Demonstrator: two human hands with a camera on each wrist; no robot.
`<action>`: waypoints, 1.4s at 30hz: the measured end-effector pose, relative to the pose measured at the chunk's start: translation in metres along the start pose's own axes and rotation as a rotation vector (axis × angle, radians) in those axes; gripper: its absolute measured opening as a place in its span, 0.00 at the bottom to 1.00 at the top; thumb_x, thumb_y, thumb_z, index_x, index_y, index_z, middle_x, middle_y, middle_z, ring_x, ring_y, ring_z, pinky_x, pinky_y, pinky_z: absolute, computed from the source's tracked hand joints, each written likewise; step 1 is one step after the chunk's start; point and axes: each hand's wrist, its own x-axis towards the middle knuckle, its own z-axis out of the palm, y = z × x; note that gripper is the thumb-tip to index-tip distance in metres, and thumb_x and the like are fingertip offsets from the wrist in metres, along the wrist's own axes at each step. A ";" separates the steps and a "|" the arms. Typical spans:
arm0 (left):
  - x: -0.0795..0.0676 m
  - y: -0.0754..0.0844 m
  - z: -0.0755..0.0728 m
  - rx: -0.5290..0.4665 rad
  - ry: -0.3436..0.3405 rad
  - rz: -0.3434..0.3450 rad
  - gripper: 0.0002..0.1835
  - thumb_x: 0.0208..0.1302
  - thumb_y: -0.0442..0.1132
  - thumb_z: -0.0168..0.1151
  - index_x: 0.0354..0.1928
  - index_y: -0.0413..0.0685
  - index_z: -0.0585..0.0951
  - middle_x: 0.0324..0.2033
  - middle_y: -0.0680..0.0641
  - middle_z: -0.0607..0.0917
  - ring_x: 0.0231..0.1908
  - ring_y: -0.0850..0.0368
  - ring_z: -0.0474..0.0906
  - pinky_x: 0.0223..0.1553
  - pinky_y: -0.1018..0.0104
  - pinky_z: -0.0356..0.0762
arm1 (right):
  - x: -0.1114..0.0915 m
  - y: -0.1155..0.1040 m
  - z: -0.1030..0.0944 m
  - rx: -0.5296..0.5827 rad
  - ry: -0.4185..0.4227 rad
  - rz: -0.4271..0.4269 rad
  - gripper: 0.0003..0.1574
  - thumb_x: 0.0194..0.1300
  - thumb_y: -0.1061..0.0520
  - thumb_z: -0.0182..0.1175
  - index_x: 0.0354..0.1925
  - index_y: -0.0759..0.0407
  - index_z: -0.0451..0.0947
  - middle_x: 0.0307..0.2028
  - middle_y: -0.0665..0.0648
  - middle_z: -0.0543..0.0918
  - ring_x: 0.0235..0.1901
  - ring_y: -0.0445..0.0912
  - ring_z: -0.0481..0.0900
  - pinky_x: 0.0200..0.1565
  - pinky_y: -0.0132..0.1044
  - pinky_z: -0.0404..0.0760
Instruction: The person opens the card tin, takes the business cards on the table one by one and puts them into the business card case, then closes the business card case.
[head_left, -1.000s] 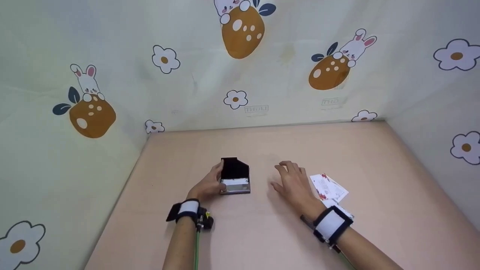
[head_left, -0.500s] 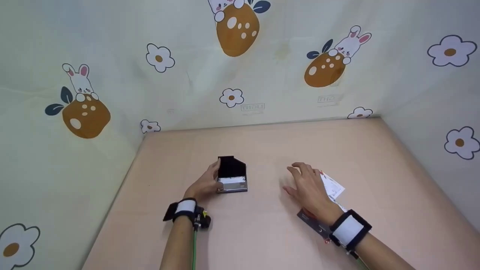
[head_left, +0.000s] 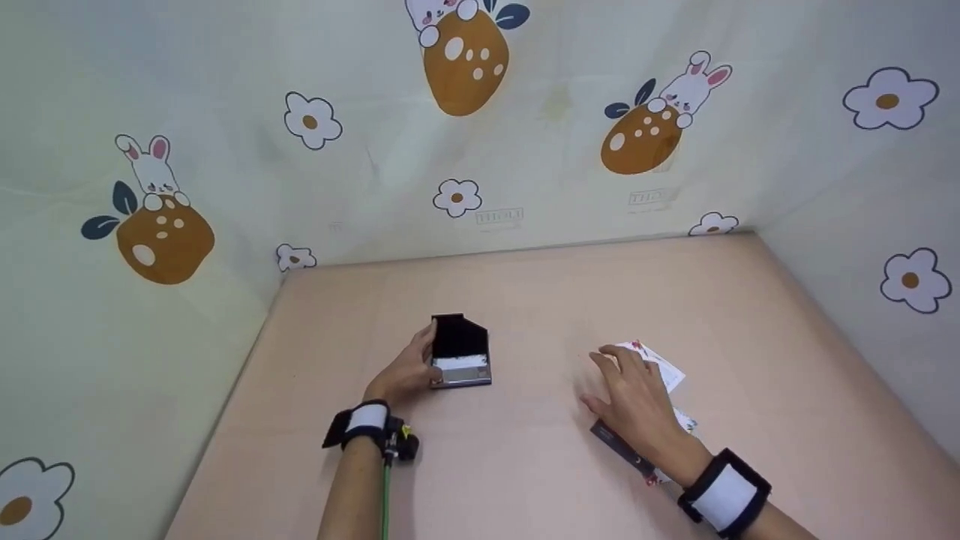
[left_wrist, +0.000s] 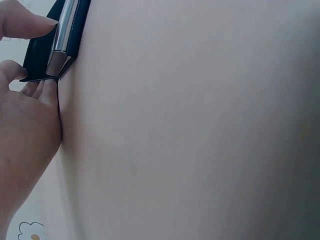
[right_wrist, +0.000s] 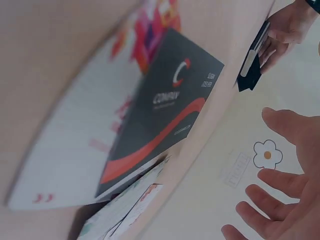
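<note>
My left hand point(head_left: 401, 373) grips a black and silver business card case point(head_left: 460, 337) by its left side, the thumb at its front. The case's flap stands raised, and a white card shows inside above a metal front. In the left wrist view the silver edge of the case point(left_wrist: 65, 30) sits by the thumb. My right hand point(head_left: 641, 401), fingers spread and slightly bent, hovers over several loose business cards. One is a dark grey card with a red wave point(right_wrist: 155, 115). Beside it lies a white card with red marks point(right_wrist: 65, 150). The right hand holds nothing.
A pale pink tabletop point(head_left: 525, 465) spreads under both hands. Behind and on both sides stands a pale curtain point(head_left: 375, 187) printed with rabbits and flowers. A white card point(head_left: 670, 373) lies just beyond the right hand. Each wrist wears a strap.
My right hand has moved right and nearer to me, over the cards, uncovering the dark card at its left. The left hand keeps holding the card case. The head view has shifted slightly.
</note>
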 end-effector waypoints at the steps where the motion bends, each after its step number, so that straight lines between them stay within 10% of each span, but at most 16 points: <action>1: 0.000 0.000 0.000 -0.002 0.002 -0.002 0.57 0.48 0.23 0.57 0.80 0.50 0.42 0.81 0.42 0.43 0.80 0.43 0.43 0.79 0.52 0.47 | -0.003 0.000 -0.001 -0.004 0.002 0.000 0.41 0.44 0.50 0.81 0.55 0.65 0.80 0.54 0.64 0.81 0.55 0.59 0.78 0.47 0.51 0.78; 14: 0.001 0.000 -0.001 -0.008 0.005 0.005 0.58 0.46 0.23 0.57 0.80 0.49 0.42 0.80 0.41 0.44 0.80 0.43 0.43 0.79 0.53 0.47 | -0.038 0.006 -0.017 -0.072 -0.010 -0.022 0.46 0.39 0.44 0.82 0.55 0.63 0.80 0.50 0.63 0.82 0.51 0.58 0.80 0.43 0.49 0.75; 42: 0.002 -0.003 0.000 0.013 -0.003 0.016 0.57 0.49 0.23 0.56 0.80 0.49 0.41 0.81 0.42 0.43 0.80 0.43 0.43 0.79 0.52 0.46 | -0.048 0.012 -0.042 0.091 -0.608 0.297 0.53 0.46 0.45 0.79 0.65 0.65 0.72 0.55 0.69 0.79 0.46 0.54 0.77 0.52 0.56 0.78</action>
